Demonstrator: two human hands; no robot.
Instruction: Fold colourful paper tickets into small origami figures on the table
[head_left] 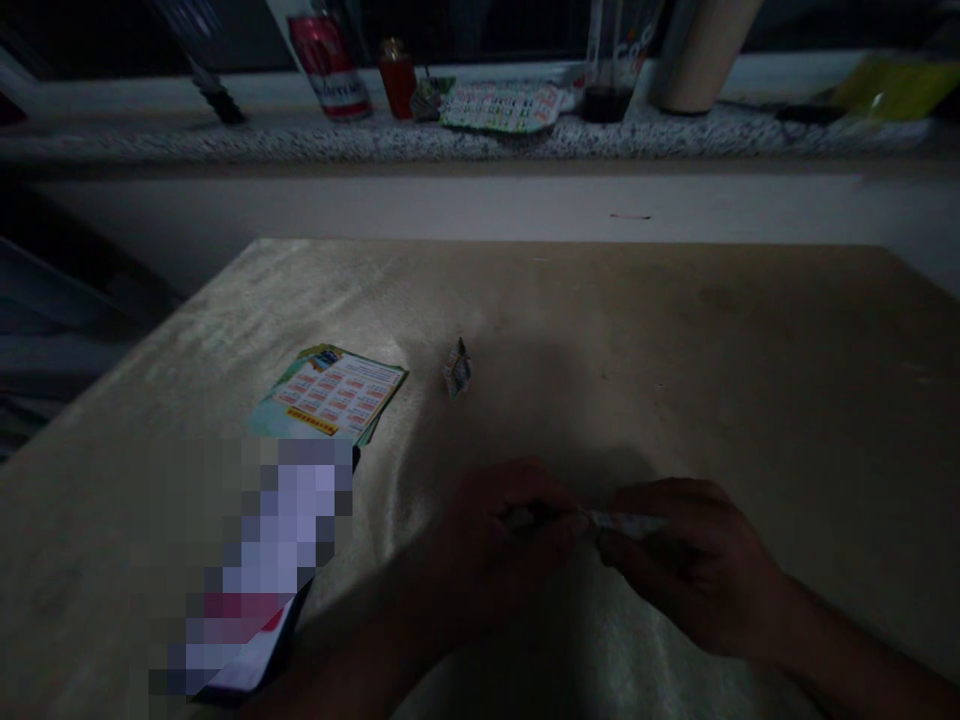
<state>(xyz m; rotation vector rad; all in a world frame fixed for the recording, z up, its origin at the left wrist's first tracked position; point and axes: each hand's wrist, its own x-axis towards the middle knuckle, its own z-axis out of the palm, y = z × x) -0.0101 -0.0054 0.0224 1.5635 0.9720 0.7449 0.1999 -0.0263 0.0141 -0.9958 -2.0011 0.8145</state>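
I hold my left hand [517, 520] and right hand [701, 565] near each other, both pinched. My forearms [847, 628] angle inward.

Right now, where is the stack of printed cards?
In the head view, the printed cards lie at left on the table, just beyond the phone and left of a small crumpled paper.

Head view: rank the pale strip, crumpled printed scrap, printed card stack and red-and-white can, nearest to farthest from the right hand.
1. Pale strip: in the right hand.
2. Crumpled printed scrap: on the table, ahead and left.
3. Printed card stack: farther left.
4. Red-and-white can: on the windowsill beyond, left.
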